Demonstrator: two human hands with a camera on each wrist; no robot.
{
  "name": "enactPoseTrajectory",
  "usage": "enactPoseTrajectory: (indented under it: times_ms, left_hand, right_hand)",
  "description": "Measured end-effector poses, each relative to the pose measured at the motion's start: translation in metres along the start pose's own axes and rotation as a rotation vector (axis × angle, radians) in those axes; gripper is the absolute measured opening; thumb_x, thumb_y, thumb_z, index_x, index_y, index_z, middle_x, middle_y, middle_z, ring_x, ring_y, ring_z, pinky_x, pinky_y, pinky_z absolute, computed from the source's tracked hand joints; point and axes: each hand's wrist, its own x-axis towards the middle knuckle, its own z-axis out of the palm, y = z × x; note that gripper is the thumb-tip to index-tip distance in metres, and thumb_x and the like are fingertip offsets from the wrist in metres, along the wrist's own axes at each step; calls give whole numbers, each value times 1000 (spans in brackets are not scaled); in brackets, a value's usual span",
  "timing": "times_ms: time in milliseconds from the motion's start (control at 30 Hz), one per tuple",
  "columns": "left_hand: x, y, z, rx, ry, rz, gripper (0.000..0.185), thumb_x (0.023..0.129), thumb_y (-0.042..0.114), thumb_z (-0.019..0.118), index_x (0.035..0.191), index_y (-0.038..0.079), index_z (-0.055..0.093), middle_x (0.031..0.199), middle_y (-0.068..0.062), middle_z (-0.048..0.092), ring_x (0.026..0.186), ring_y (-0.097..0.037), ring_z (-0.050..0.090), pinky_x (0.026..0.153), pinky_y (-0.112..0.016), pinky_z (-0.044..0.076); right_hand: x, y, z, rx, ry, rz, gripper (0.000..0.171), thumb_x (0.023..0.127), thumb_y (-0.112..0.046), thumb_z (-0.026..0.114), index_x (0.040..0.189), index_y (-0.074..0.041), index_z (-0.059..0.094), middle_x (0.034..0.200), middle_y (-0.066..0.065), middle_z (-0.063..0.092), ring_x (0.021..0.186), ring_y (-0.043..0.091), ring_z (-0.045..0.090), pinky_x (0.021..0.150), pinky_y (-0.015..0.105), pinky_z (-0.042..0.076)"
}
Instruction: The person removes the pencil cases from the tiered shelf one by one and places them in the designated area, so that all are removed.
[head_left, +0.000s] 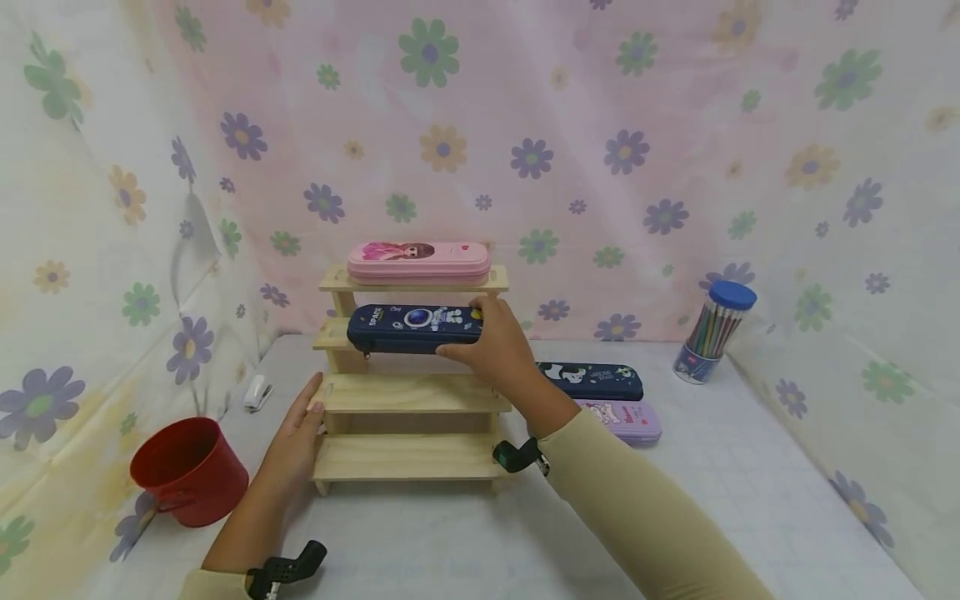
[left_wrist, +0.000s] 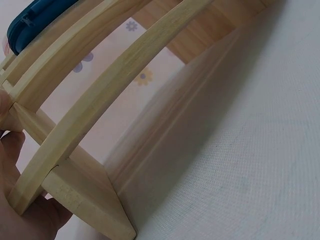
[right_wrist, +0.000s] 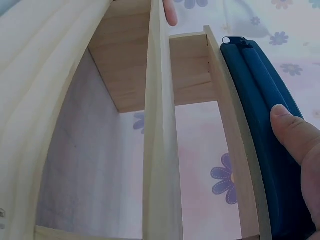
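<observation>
A light wooden step rack [head_left: 411,460] with several tiers stands on the table. My right hand [head_left: 501,348] grips the right end of a navy pencil case [head_left: 405,340] printed with an astronaut and "SPACE", its thumb on the front side. That case lies along the second tier from the top; in the right wrist view its blue side [right_wrist: 270,130] runs right along the tier's edge. My left hand [head_left: 294,448] holds the left side of the rack, fingers round the ends of the tiers in the left wrist view. On the top tier sits a pink pencil case [head_left: 450,260] with a girl picture.
Right of the rack lie a dark panda pencil case [head_left: 600,380] and a lilac pencil case [head_left: 633,421], partly behind my right arm. A blue-lidded tub of pencils [head_left: 708,337] stands farther right. At left are a red mug [head_left: 213,479] and a small white object [head_left: 257,392].
</observation>
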Motion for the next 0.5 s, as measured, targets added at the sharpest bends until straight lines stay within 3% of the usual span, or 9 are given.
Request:
enactPoseTrajectory:
  times_ms: [200, 500]
  left_hand:
    - [0, -1, 1, 3, 5, -3, 57, 114, 49, 26, 166, 49, 4, 177, 8, 2, 164, -28, -1, 127, -66, 7]
    - [-1, 1, -1, 19, 12, -16, 58, 113, 53, 26, 166, 49, 4, 177, 7, 4, 164, -30, 1, 127, -68, 7]
  right_hand:
    - [-9, 4, -3, 12, 15, 3, 95, 74, -52, 94, 149, -16, 47, 145, 6, 52, 128, 26, 55, 115, 51, 48]
    - [-24, 18, -9, 42, 25, -31, 94, 74, -49, 95, 148, -15, 47, 148, 6, 48, 127, 25, 53, 114, 48, 48]
